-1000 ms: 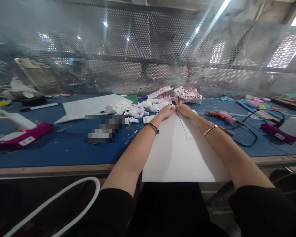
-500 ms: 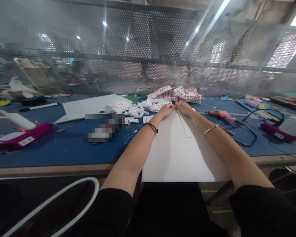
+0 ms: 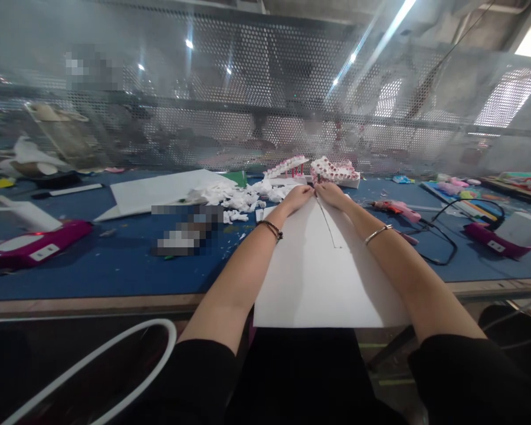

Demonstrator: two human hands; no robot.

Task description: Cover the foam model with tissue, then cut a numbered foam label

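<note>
A large white sheet (image 3: 323, 289) lies in front of me and overhangs the table's near edge. At its far end my left hand (image 3: 298, 198) and my right hand (image 3: 331, 193) meet, fingertips pinched close together. From between them a thin dark strand (image 3: 327, 221), like wire or thread, runs down over the sheet and ends in a short sideways bend. Its upper end is hidden by the fingers. Just beyond the hands stand white shapes dotted with red, one block-like (image 3: 336, 171) and one raised on pink posts (image 3: 287, 167).
Left of the sheet are white crumpled scraps (image 3: 230, 198), a white board (image 3: 154, 192) and a purple power strip (image 3: 39, 245). To the right lie a pink glue gun (image 3: 398, 209) with a black cable and another purple strip (image 3: 498, 241). A perforated metal screen (image 3: 248, 88) closes the back.
Both hands stay pinched together in almost the same spot. The strand looks slightly more curved; the view has shifted a little.
</note>
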